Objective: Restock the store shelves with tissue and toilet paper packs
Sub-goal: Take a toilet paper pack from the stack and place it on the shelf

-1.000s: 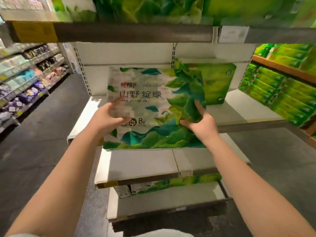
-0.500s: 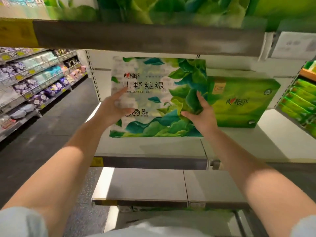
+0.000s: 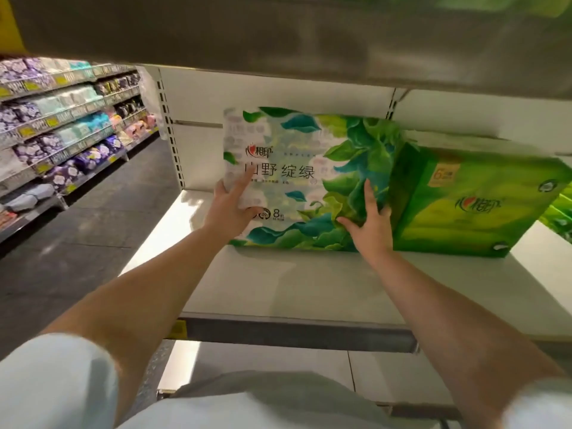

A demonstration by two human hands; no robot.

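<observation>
Far left of both hands, aisle shelving stocked with purple and teal soft packs (image 3: pixel 58 131) is running into the distance. The left hand (image 3: pixel 229 209) is pressing flat, fingers extended and spread, against the white-and-green leaf-printed plastic tissue pack (image 3: pixel 303 168), which is standing upright on the pale grey metal shelf (image 3: pixel 278 292). The right hand (image 3: pixel 370 224) is bracing the pack's lower right face, fingers straight. Just right of that hand, a bright green boxed tissue pack (image 3: pixel 483 205) is touching the leaf-printed one. Advisable: pushing evenly with both palms, keeping the pack square and flush.
</observation>
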